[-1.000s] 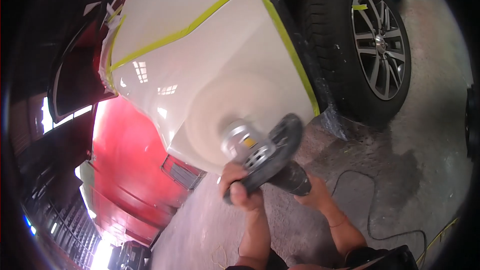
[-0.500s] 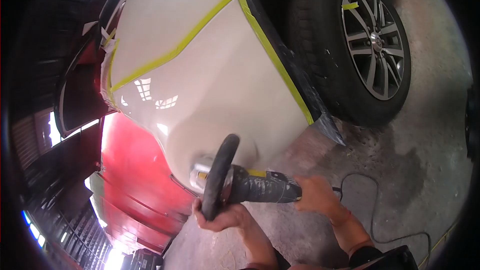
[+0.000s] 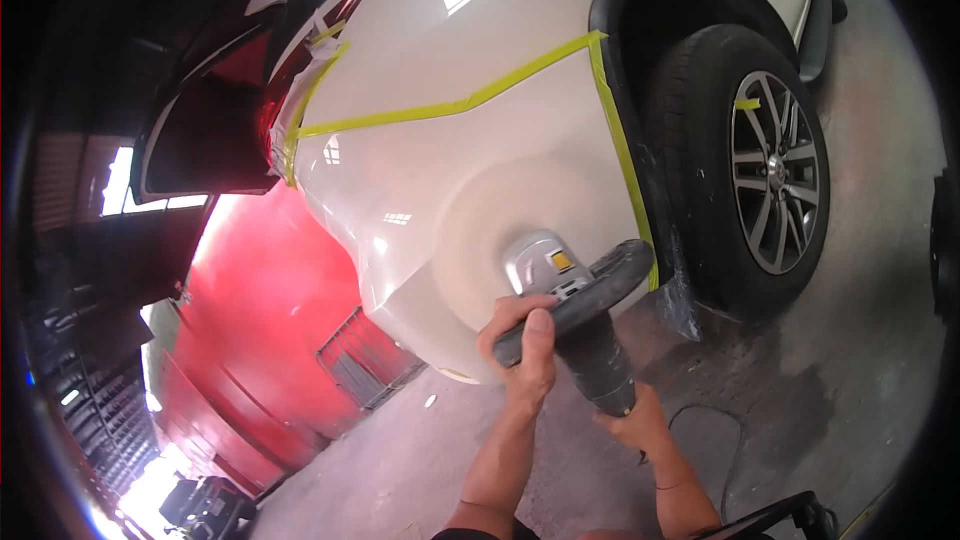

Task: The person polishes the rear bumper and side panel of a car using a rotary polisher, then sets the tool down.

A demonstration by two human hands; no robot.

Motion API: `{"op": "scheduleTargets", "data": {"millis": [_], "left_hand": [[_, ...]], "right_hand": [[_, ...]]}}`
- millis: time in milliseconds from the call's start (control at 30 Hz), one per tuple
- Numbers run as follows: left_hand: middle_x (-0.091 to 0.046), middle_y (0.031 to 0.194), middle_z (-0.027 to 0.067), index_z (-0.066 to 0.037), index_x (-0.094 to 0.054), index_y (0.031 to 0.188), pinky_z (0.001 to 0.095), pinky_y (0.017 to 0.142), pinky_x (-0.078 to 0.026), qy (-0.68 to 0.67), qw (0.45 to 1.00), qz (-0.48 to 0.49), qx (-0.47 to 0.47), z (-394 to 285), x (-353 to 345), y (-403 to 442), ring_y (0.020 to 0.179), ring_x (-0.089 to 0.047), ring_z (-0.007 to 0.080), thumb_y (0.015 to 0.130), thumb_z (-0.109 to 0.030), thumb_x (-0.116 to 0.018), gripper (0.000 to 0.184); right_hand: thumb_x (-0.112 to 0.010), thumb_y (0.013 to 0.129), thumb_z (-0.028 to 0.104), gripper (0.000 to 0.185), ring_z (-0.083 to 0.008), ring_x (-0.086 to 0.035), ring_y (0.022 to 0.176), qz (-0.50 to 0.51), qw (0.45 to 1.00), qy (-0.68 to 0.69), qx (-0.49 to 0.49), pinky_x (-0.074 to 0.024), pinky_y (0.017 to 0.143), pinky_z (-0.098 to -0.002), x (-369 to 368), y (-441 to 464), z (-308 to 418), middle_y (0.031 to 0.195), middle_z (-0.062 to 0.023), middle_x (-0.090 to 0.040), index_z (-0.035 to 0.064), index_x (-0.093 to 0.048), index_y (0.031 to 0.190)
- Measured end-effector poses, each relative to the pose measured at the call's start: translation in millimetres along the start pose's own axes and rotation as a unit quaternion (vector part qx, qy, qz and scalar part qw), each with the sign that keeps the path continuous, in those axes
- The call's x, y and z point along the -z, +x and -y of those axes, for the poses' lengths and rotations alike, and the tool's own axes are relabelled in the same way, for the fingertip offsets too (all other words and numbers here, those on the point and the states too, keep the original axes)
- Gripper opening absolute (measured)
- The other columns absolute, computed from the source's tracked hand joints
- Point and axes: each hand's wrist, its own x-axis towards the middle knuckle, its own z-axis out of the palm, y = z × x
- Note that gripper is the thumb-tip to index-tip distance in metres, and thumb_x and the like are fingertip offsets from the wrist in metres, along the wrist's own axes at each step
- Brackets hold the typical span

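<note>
The left hand [image 3: 522,342] is wrapped round the left end of the polisher's handle [image 3: 625,265], thumb laid along it; the right hand [image 3: 640,425] is closed about the near end of the polisher [image 3: 600,370], its fingers partly hidden. The polisher stands at the lower part of the white panel [image 3: 390,185], its pad [image 3: 475,230] blurred as if spinning and seemingly flat against the paint. From this, the buffing looks under way rather than finished. Left of the pad the panel is glossy, with bright reflections, though whether that part has been worked cannot be told; the patch under the pad is hidden. The green tape [image 3: 425,112] still bounds the area on its far side and along the wheel arch [image 3: 600,0], so unmasking appears to be left, along with any wiping down. To the right stands the wheel [image 3: 775,172], a scrap of tape on its rim; on the floor [image 3: 400,470], right of the right hand, lies a cord [image 3: 741,440]. A red surface [image 3: 270,300] fills the left.
</note>
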Motion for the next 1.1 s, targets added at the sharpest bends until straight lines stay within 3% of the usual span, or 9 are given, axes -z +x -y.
{"op": "scheduleTargets", "data": {"millis": [200, 267, 400, 567, 633, 700, 900, 967, 1100], "left_hand": [[-0.065, 0.082, 0.0075, 0.004, -0.068, 0.083, 0.0309, 0.071, -0.046, 0.022, 0.973, -0.209, -0.097, 8, 52, 34, 0.074, -0.058, 0.0172, 0.097, -0.028, -0.053, 0.038], [-0.063, 0.080, 0.0056, 0.003, -0.064, 0.084, 0.0269, 0.063, -0.044, -0.114, 0.965, -0.237, -0.023, -12, 53, 63, 0.069, -0.055, 0.0156, 0.100, -0.031, -0.050, 0.040], [-0.060, 0.079, 0.0024, 0.003, -0.063, 0.086, 0.0225, 0.058, -0.042, -0.118, 0.974, -0.195, -0.002, -22, 55, 109, 0.064, -0.050, 0.0079, 0.102, -0.030, -0.054, 0.038], [-0.066, 0.084, 0.0064, 0.005, -0.066, 0.093, 0.0304, 0.060, -0.063, -0.169, 0.980, -0.100, -0.005, -44, -15, 128, 0.075, -0.065, 0.0119, 0.096, -0.013, -0.067, 0.019], [-0.060, 0.073, 0.0025, 0.004, -0.066, 0.079, 0.0277, 0.055, -0.055, -0.224, 0.971, -0.084, 0.027, -47, -60, 131, 0.067, -0.057, 0.0103, 0.095, -0.020, -0.068, 0.029], [-0.062, 0.072, 0.0046, 0.003, -0.067, 0.078, 0.0296, 0.053, -0.056, -0.203, 0.978, 0.000, 0.056, -53, -85, 138, 0.066, -0.061, 0.0128, 0.093, -0.024, -0.070, 0.032], [-0.064, 0.061, 0.0065, 0.001, -0.070, 0.072, 0.0340, 0.059, -0.050, 0.048, 0.996, -0.065, -0.047, -60, -132, 160, 0.057, -0.061, 0.0137, 0.087, -0.032, -0.073, 0.037], [-0.069, 0.075, 0.0187, -0.004, -0.074, 0.078, 0.0421, 0.072, -0.052, 0.050, 0.997, -0.048, 0.031, -62, -125, 152, 0.071, -0.067, 0.0388, 0.080, -0.039, -0.075, 0.035], [-0.069, 0.074, 0.0116, -0.001, -0.072, 0.083, 0.0373, 0.075, -0.054, -0.114, 0.986, -0.098, 0.069, -44, -84, 111, 0.073, -0.068, 0.0249, 0.085, -0.030, -0.076, 0.029]], "right_hand": [[-0.081, 0.070, 0.022, 0.045, -0.0297, -0.072, 0.083, 0.072, 0.989, -0.130, 0.004, -0.0533, 0.077, -0.0377, -12, 21, 73, 0.093, -0.0183, -0.073, 0.0003, -0.069, 0.107], [-0.079, 0.073, 0.028, 0.049, -0.0374, -0.070, 0.099, 0.098, 0.981, -0.157, 0.066, -0.0522, 0.085, -0.0393, -16, 35, 101, 0.101, -0.0226, -0.072, 0.0009, -0.068, 0.112], [-0.079, 0.073, 0.028, 0.051, -0.0345, -0.071, 0.097, 0.124, 0.970, -0.190, 0.090, -0.0522, 0.085, -0.0380, 1, 61, 148, 0.101, -0.0212, -0.073, 0.0002, -0.067, 0.114], [-0.082, 0.073, 0.025, 0.047, -0.0219, -0.068, 0.077, 0.146, 0.978, -0.137, 0.062, -0.0526, 0.072, -0.0339, 47, 61, 145, 0.089, -0.0139, -0.072, -0.0048, -0.067, 0.106], [-0.082, 0.076, 0.012, 0.028, -0.0152, -0.062, 0.058, 0.134, 0.989, -0.054, -0.019, -0.0481, 0.054, -0.0301, 65, 59, 134, 0.074, -0.0076, -0.066, -0.0040, -0.067, 0.092], [-0.081, 0.075, 0.008, 0.022, -0.0147, -0.061, 0.056, 0.119, 0.992, -0.015, -0.025, -0.0481, 0.053, -0.0303, 79, 59, 138, 0.071, -0.0067, -0.064, -0.0018, -0.065, 0.087], [-0.079, 0.077, 0.004, 0.016, -0.0160, -0.060, 0.053, 0.110, 0.991, 0.062, -0.039, -0.0481, 0.048, -0.0313, 114, 62, 157, 0.066, -0.0076, -0.062, -0.0016, -0.064, 0.081], [-0.080, 0.076, 0.005, 0.018, -0.0160, -0.061, 0.054, 0.130, 0.990, 0.033, -0.051, -0.0486, 0.049, -0.0315, 118, 56, 155, 0.069, -0.0072, -0.063, -0.0012, -0.064, 0.082], [-0.085, 0.074, 0.016, 0.033, -0.0180, -0.065, 0.064, 0.144, 0.986, -0.055, -0.057, -0.0533, 0.058, -0.0325, 102, 37, 144, 0.081, -0.0074, -0.067, -0.0043, -0.067, 0.091]]}}
